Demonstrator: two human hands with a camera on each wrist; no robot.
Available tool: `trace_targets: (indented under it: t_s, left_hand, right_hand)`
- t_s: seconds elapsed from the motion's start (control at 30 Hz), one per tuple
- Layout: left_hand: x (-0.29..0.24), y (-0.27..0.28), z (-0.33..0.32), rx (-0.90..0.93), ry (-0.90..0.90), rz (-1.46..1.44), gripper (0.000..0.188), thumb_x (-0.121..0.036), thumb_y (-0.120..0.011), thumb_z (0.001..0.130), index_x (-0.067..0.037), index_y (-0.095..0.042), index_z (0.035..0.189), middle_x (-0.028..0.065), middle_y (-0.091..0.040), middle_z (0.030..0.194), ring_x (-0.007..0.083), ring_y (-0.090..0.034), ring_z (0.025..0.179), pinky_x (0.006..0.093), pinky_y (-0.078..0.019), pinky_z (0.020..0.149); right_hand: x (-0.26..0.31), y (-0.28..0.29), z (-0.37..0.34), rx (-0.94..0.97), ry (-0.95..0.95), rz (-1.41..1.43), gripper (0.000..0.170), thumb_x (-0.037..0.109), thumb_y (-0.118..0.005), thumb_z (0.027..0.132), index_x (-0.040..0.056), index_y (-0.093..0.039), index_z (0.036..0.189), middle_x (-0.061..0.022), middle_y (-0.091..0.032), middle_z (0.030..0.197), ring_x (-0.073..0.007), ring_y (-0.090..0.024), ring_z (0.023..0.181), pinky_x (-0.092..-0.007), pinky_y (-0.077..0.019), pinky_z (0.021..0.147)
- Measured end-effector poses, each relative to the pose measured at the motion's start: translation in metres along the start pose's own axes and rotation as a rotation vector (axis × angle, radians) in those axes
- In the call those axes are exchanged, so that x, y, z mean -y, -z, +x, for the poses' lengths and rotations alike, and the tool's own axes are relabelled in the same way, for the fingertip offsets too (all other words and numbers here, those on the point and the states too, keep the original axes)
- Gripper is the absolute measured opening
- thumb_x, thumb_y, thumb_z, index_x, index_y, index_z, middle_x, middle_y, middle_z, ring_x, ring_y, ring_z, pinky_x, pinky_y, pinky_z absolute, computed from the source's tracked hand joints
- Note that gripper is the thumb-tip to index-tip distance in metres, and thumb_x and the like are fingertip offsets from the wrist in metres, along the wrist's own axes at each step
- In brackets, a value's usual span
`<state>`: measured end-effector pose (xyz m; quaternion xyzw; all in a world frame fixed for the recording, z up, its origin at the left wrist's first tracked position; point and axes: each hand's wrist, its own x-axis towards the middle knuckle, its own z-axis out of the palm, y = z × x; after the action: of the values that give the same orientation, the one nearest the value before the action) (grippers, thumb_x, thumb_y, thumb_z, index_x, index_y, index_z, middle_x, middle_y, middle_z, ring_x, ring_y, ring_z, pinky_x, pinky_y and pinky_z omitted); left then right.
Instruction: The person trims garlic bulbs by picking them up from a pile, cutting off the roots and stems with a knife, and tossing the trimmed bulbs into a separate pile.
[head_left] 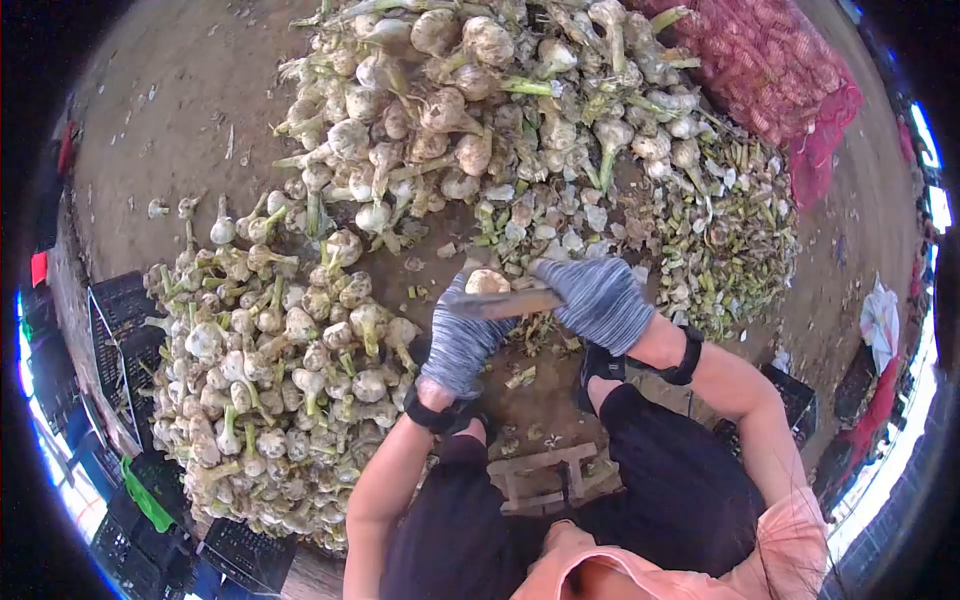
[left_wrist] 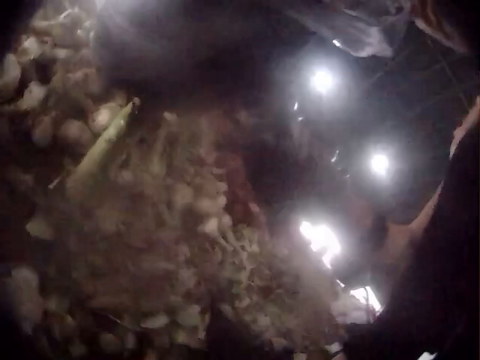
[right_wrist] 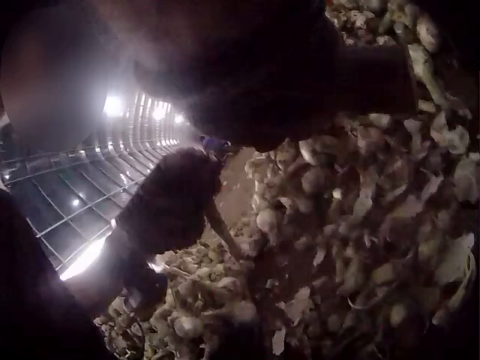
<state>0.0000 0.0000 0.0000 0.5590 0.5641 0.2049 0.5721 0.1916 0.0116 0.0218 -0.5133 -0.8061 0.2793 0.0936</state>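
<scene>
In the head view my left hand (head_left: 460, 345), in a striped grey glove, grips a garlic bulb (head_left: 487, 281) whose pale, rounded top shows above the blade. My right hand (head_left: 603, 300), gloved alike, holds a knife (head_left: 505, 304) by its handle, which is hidden in the fist. The broad, worn blade points left and lies across the front of the bulb, overlapping the left fingers. Both wrist views are dark; loose garlic (right_wrist: 315, 180) shows below the shadowed hand in the right one.
A large heap of untrimmed garlic (head_left: 440, 110) lies ahead. Trimmed-looking bulbs (head_left: 300, 325) pile up at the left. Cut stems and skins (head_left: 720, 240) are heaped right of the hands. A red mesh sack (head_left: 770, 70) stands far right; black crates (head_left: 125, 340) line the left edge.
</scene>
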Motion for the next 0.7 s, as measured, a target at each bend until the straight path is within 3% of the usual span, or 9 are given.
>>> trace_targets:
  t_s: [0.1,0.2,0.27,0.3,0.37,0.4,0.5,0.57,0.7]
  left_hand:
    - [0.014,-0.013,-0.003,-0.092,-0.017,-0.433,0.031,-0.012,-0.068,0.069,-0.004,-0.054,0.095,0.0090,-0.063,0.086,0.0205,-0.061,0.075,0.0275,-0.0477,0.068]
    - [0.019,-0.008,-0.003,-0.146,-0.300,0.057,0.029,-0.011,-0.068,0.070,-0.003,-0.054,0.094,0.0073,-0.063,0.082,0.0177,-0.061,0.072,0.0267,-0.0485,0.066]
    - [0.000,-0.005,-0.002,0.067,-0.044,0.066,0.027,-0.010,-0.068,0.073,-0.001,-0.055,0.095,0.0027,-0.062,0.083,0.0176,-0.060,0.074,0.0283,-0.0493,0.070]
    - [-0.004,-0.014,-0.015,-0.088,0.178,-0.362,0.030,-0.012,-0.071,0.071,-0.003,-0.056,0.095,0.0009,-0.062,0.081,0.0137,-0.058,0.071,0.0260,-0.0485,0.068]
    - [-0.007,-0.009,-0.019,-0.147,0.067,-0.252,0.034,-0.014,-0.074,0.068,-0.004,-0.056,0.095,0.0008,-0.061,0.083,0.0108,-0.056,0.074,0.0248,-0.0475,0.069]
    - [-0.008,-0.008,-0.014,-0.155,0.065,-0.261,0.034,-0.014,-0.074,0.068,-0.004,-0.056,0.095,0.0008,-0.061,0.083,0.0108,-0.056,0.074,0.0248,-0.0475,0.069]
    - [-0.007,-0.007,-0.006,0.016,0.104,-0.448,0.032,-0.016,-0.075,0.067,-0.004,-0.057,0.091,0.0024,-0.059,0.084,0.0120,-0.055,0.076,0.0258,-0.0463,0.071]
    - [-0.004,-0.006,-0.004,0.123,-0.048,-0.231,0.029,-0.017,-0.076,0.066,-0.003,-0.058,0.084,0.0057,-0.058,0.084,0.0149,-0.054,0.078,0.0289,-0.0449,0.072]
    - [-0.001,-0.002,0.003,0.234,-0.157,0.067,0.027,-0.021,-0.075,0.067,0.000,-0.059,0.073,0.0080,-0.056,0.081,0.0185,-0.053,0.075,0.0316,-0.0438,0.068]
  right_hand:
    - [0.007,0.002,0.000,0.093,0.069,-0.207,0.035,0.013,-0.059,0.072,0.0051,-0.057,0.106,-0.0115,-0.063,0.078,-0.0273,-0.061,0.067,-0.0370,-0.0479,0.056]
    - [0.000,-0.004,0.001,-0.019,0.169,-0.251,0.032,0.012,-0.057,0.072,0.0038,-0.057,0.102,-0.0124,-0.061,0.075,-0.0284,-0.060,0.063,-0.0373,-0.0472,0.054]
    - [-0.028,-0.014,-0.007,-0.034,0.130,-0.123,0.029,0.015,-0.058,0.074,0.0053,-0.057,0.101,-0.0124,-0.061,0.074,-0.0295,-0.061,0.066,-0.0382,-0.0475,0.055]
    - [-0.050,-0.018,-0.015,-0.035,0.132,-0.127,0.029,0.015,-0.058,0.074,0.0053,-0.057,0.101,-0.0124,-0.061,0.074,-0.0295,-0.061,0.066,-0.0382,-0.0475,0.055]
    - [-0.088,-0.024,-0.031,0.042,-0.278,-0.250,0.023,0.020,-0.054,0.078,0.0066,-0.057,0.097,-0.0113,-0.059,0.068,-0.0281,-0.061,0.068,-0.0373,-0.0467,0.055]
    - [-0.087,-0.021,-0.030,0.047,-0.269,-0.259,0.023,0.020,-0.054,0.078,0.0066,-0.057,0.097,-0.0113,-0.059,0.068,-0.0281,-0.061,0.068,-0.0373,-0.0467,0.055]
    - [-0.081,-0.021,-0.037,0.044,-0.347,-0.059,0.024,0.025,-0.056,0.078,0.0072,-0.059,0.093,-0.0146,-0.060,0.073,-0.0320,-0.061,0.072,-0.0397,-0.0471,0.060]
    - [-0.085,-0.044,-0.026,0.052,-0.305,0.323,0.033,0.036,-0.058,0.079,0.0040,-0.060,0.088,-0.0155,-0.060,0.074,-0.0281,-0.061,0.070,-0.0368,-0.0469,0.063]
    - [-0.051,-0.040,0.006,0.251,-0.285,0.464,0.041,0.043,-0.057,0.081,0.0030,-0.061,0.087,-0.0161,-0.060,0.075,-0.0271,-0.060,0.069,-0.0357,-0.0467,0.064]
